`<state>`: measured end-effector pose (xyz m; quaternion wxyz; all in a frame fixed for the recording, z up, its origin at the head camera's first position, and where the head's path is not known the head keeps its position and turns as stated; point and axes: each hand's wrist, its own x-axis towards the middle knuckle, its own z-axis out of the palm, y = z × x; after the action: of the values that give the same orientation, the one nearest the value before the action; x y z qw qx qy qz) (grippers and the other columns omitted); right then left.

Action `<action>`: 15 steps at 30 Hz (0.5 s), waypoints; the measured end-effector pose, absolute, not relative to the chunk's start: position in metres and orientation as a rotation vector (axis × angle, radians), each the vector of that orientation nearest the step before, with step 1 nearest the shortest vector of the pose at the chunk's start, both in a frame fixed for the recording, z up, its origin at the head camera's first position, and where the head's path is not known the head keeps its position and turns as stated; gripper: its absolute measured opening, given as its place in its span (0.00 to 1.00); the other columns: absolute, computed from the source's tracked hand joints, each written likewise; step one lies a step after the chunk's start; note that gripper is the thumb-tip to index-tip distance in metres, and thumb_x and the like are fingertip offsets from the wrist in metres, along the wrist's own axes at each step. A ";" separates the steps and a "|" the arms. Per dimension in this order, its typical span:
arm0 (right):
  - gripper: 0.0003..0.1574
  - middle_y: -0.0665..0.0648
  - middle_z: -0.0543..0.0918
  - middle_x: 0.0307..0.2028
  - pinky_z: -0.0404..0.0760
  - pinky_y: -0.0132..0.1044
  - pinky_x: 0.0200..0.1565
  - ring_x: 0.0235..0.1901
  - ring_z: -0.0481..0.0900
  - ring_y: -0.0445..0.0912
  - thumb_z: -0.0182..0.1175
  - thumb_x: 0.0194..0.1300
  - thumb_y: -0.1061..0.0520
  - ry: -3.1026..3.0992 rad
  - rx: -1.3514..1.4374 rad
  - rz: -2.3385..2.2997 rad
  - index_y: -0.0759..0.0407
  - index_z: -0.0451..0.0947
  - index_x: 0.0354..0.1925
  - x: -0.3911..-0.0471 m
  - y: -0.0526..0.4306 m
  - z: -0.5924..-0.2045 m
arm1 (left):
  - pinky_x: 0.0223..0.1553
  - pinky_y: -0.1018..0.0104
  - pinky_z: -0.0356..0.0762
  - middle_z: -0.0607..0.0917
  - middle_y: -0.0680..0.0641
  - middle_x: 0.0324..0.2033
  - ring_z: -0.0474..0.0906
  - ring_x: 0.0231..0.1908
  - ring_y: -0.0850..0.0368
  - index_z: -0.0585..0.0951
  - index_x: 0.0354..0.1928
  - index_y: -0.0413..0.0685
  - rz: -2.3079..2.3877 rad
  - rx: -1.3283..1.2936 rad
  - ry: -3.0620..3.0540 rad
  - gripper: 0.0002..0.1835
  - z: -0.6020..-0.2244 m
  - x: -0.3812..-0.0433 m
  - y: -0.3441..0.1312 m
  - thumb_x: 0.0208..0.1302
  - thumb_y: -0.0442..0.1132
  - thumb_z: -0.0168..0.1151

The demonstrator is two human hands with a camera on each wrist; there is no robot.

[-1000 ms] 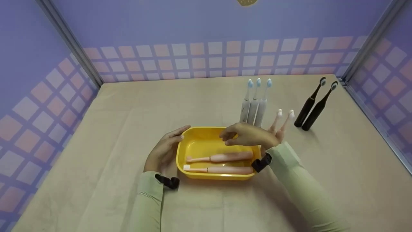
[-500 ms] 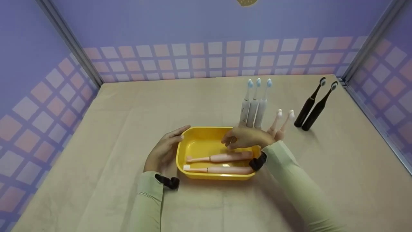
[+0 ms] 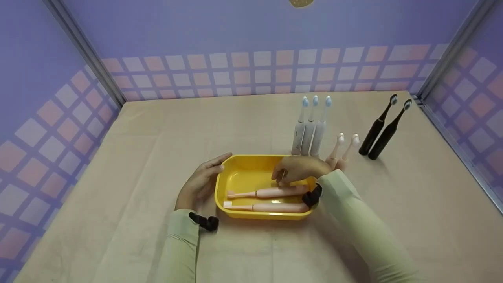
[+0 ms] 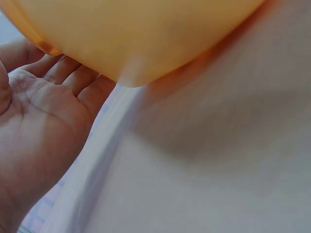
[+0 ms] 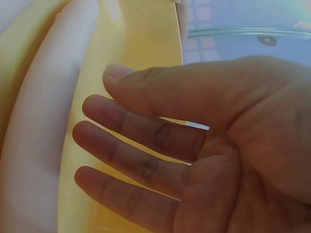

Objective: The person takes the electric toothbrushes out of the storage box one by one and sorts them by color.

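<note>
A yellow tray (image 3: 243, 179) stands on the table with two pink electric toothbrushes lying in it. The nearer toothbrush (image 3: 275, 207) is along the front wall; the other toothbrush (image 3: 271, 192) lies just behind. My left hand (image 3: 198, 184) rests against the tray's left end, thumb at the rim, and in the left wrist view its fairly straight fingers touch the outer wall. Over the tray's right part hovers my right hand (image 3: 298, 169). The right wrist view shows its fingers (image 5: 131, 158) extended and holding nothing, beside a pink toothbrush handle (image 5: 43, 116).
Behind the tray stand three white electric toothbrushes (image 3: 309, 135), upright. Right of them are two pink upright toothbrushes (image 3: 341, 153), partly hidden by my right hand. Two black toothbrushes (image 3: 379, 135) stand farther right. Tiled-pattern walls (image 3: 251, 70) bound the table (image 3: 188, 125).
My right hand has lowered a little towards the rear pink toothbrush in the tray, its wrist shifting slightly left. My left hand, the tray and the toothbrushes have stayed put.
</note>
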<state>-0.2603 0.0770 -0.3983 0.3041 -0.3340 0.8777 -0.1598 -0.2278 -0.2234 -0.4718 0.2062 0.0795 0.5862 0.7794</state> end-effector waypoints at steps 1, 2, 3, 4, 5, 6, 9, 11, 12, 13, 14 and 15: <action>0.18 0.53 0.84 0.47 0.77 0.44 0.56 0.47 0.78 0.46 0.61 0.65 0.57 2.319 -0.889 -0.418 0.56 0.81 0.53 -0.261 0.077 -0.399 | 0.66 0.59 0.68 0.62 0.41 0.71 0.65 0.67 0.48 0.57 0.74 0.45 2.172 0.221 1.634 0.29 -0.472 -0.228 -0.223 0.72 0.33 0.46; 0.18 0.53 0.84 0.47 0.77 0.44 0.55 0.47 0.78 0.46 0.61 0.65 0.57 2.313 -0.893 -0.416 0.57 0.81 0.53 -0.261 0.077 -0.399 | 0.66 0.59 0.68 0.62 0.41 0.71 0.65 0.67 0.48 0.57 0.74 0.45 2.171 0.220 1.633 0.29 -0.472 -0.228 -0.223 0.72 0.33 0.46; 0.17 0.53 0.84 0.47 0.78 0.43 0.55 0.47 0.78 0.46 0.61 0.64 0.57 2.309 -0.897 -0.412 0.57 0.81 0.52 -0.261 0.077 -0.399 | 0.66 0.59 0.68 0.62 0.41 0.71 0.65 0.68 0.48 0.57 0.74 0.45 2.170 0.218 1.634 0.29 -0.472 -0.228 -0.223 0.72 0.33 0.46; 0.17 0.53 0.84 0.47 0.78 0.43 0.55 0.47 0.78 0.46 0.61 0.64 0.58 2.302 -0.890 -0.417 0.57 0.81 0.52 -0.261 0.077 -0.400 | 0.66 0.59 0.67 0.62 0.41 0.71 0.65 0.68 0.48 0.58 0.74 0.46 2.169 0.215 1.634 0.29 -0.472 -0.228 -0.223 0.72 0.33 0.46; 0.17 0.53 0.84 0.47 0.78 0.42 0.55 0.47 0.78 0.46 0.61 0.64 0.59 2.299 -0.885 -0.418 0.57 0.81 0.51 -0.261 0.077 -0.400 | 0.66 0.59 0.67 0.62 0.41 0.71 0.64 0.68 0.48 0.58 0.74 0.45 2.169 0.213 1.635 0.29 -0.472 -0.228 -0.223 0.72 0.34 0.46; 0.17 0.53 0.84 0.47 0.77 0.42 0.54 0.47 0.77 0.46 0.61 0.63 0.59 2.301 -0.883 -0.415 0.56 0.82 0.51 -0.261 0.077 -0.400 | 0.66 0.59 0.67 0.62 0.41 0.71 0.64 0.68 0.49 0.58 0.74 0.45 2.168 0.211 1.636 0.29 -0.472 -0.228 -0.223 0.72 0.34 0.46; 0.16 0.52 0.82 0.46 0.76 0.39 0.51 0.45 0.75 0.45 0.62 0.61 0.60 2.309 -0.851 -0.425 0.54 0.83 0.49 -0.259 0.078 -0.401 | 0.66 0.59 0.67 0.62 0.41 0.71 0.66 0.67 0.49 0.58 0.74 0.45 2.162 0.214 1.640 0.29 -0.472 -0.228 -0.223 0.72 0.35 0.46; 0.17 0.51 0.81 0.46 0.75 0.38 0.49 0.44 0.73 0.45 0.62 0.59 0.61 2.315 -0.822 -0.437 0.53 0.83 0.47 -0.259 0.078 -0.401 | 0.66 0.59 0.68 0.63 0.41 0.71 0.67 0.67 0.50 0.57 0.74 0.45 2.155 0.223 1.650 0.29 -0.472 -0.228 -0.224 0.73 0.35 0.47; 0.17 0.51 0.81 0.46 0.76 0.38 0.48 0.44 0.73 0.45 0.62 0.58 0.61 2.315 -0.815 -0.445 0.53 0.83 0.47 -0.259 0.078 -0.402 | 0.66 0.59 0.68 0.63 0.41 0.71 0.67 0.66 0.50 0.57 0.74 0.45 2.151 0.230 1.651 0.29 -0.472 -0.228 -0.224 0.73 0.35 0.46; 0.17 0.51 0.81 0.46 0.76 0.38 0.48 0.43 0.73 0.45 0.62 0.58 0.61 2.314 -0.810 -0.451 0.53 0.84 0.47 -0.259 0.078 -0.402 | 0.65 0.59 0.69 0.63 0.41 0.71 0.67 0.66 0.50 0.57 0.74 0.45 2.149 0.234 1.655 0.29 -0.472 -0.228 -0.224 0.73 0.35 0.46; 0.17 0.51 0.82 0.46 0.76 0.38 0.48 0.43 0.74 0.45 0.63 0.58 0.61 2.315 -0.811 -0.448 0.53 0.84 0.47 -0.259 0.078 -0.402 | 0.65 0.59 0.69 0.64 0.41 0.70 0.68 0.66 0.50 0.57 0.74 0.46 2.149 0.236 1.657 0.29 -0.472 -0.228 -0.224 0.72 0.35 0.47; 0.17 0.50 0.82 0.46 0.76 0.38 0.48 0.43 0.74 0.45 0.63 0.59 0.61 2.315 -0.803 -0.447 0.52 0.84 0.47 -0.259 0.078 -0.403 | 0.65 0.59 0.69 0.64 0.41 0.70 0.68 0.66 0.51 0.57 0.74 0.45 2.151 0.234 1.655 0.29 -0.472 -0.228 -0.224 0.72 0.35 0.47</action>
<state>-0.2586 0.0776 -0.4026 0.3199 -0.3054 0.8806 -0.1702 -0.2283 -0.2244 -0.4721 0.2072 0.0841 0.5945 0.7724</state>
